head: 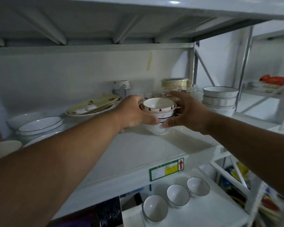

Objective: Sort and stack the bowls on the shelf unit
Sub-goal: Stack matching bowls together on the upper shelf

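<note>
while left hand (pixel 134 112) and right hand (pixel 187 110) clasp mixed bowl stack (pixel 159 112) from both sides, steadying it on shelf (pixel 138 153).

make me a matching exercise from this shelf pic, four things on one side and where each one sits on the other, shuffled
Things
1. mixed stack of bowls
2. stack of black-rimmed bowls
3. three single white bowls
4. cream fish-shaped dishes

Places
A. lower shelf, in a diagonal row
B. middle shelf, held between the left hand and right hand
C. middle shelf, left of the hands, toward the back
D. middle shelf, right end, beside the upright post

Pairs: 1-B, 2-D, 3-A, 4-C
</note>
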